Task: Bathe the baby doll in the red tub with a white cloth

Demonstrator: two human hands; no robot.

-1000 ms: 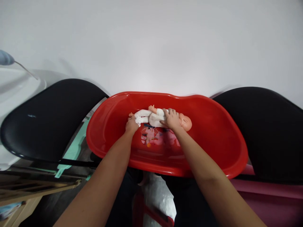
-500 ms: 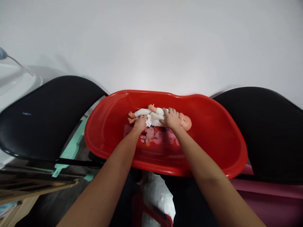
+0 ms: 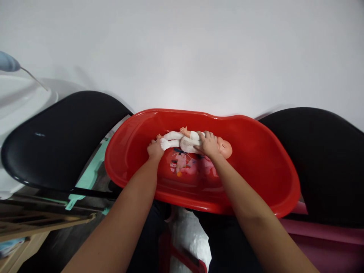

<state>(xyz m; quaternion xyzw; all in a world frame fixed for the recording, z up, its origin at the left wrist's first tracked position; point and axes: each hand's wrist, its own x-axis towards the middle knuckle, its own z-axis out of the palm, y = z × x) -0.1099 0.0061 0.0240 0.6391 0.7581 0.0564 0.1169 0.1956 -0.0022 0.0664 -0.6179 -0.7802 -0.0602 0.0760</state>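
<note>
A baby doll (image 3: 173, 136) in white clothing lies in a red baby bathtub (image 3: 256, 167), its head to the right and its feet to the left. My left hand (image 3: 156, 148) is closed at the doll's feet on a small white frilly garment (image 3: 164, 144); the fingers partly hide the feet. Over the doll's chest, just below the head, my right hand (image 3: 208, 144) is wrapped and holds it down in the tub. One doll arm points up and left beside my right hand. Pink cartoon pictures (image 3: 184, 163) show on the tub floor.
Black chair seats flank the tub, one left (image 3: 57, 140) and one right (image 3: 315, 159). A white wall stands behind. At far left are a white basin (image 3: 25, 98), a mint-green plastic piece (image 3: 88, 176) and a wooden frame (image 3: 42, 227). A pink surface (image 3: 327, 242) lies lower right.
My left hand has slid left along the doll's legs from the thighs to the feet, carrying the white frilly garment. My right hand has stayed on the doll's chest.
</note>
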